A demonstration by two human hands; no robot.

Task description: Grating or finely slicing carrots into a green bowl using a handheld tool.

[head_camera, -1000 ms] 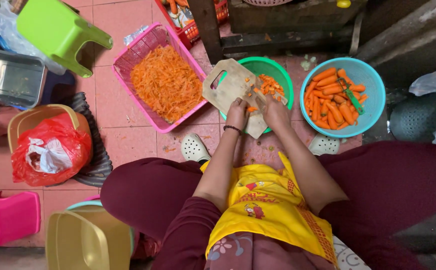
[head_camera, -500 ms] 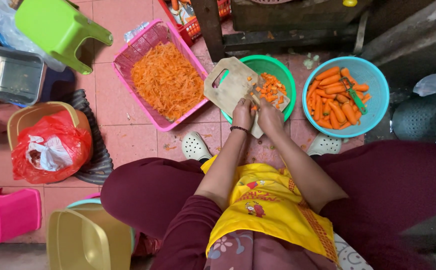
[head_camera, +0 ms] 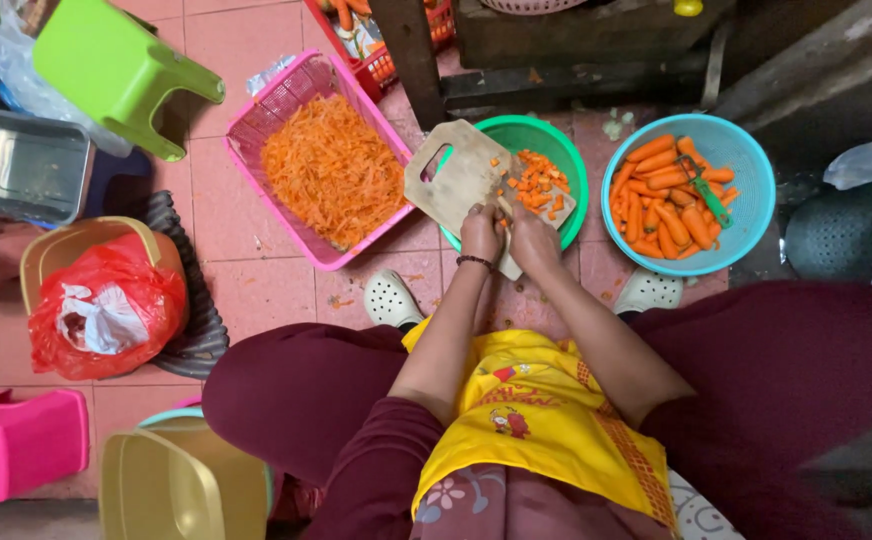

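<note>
From the head camera, the left hand [head_camera: 480,232] and right hand [head_camera: 530,238] meet side by side on the near edge of a wooden cutting board [head_camera: 456,180] laid across a green bowl [head_camera: 556,150]; fingers curled together over something hidden, grip unclear. Diced carrot [head_camera: 536,185] lies on the board, whole carrots in the blue basket [head_camera: 751,160] beside, well apart from the pink basket [head_camera: 286,95] of shreds

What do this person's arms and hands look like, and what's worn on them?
Both forearms are bare, with dark maroon sleeves pushed up around the elbows. The left hand has a thin dark beaded bracelet at its wrist. The right hand wears nothing visible. No gloves on either.
</note>
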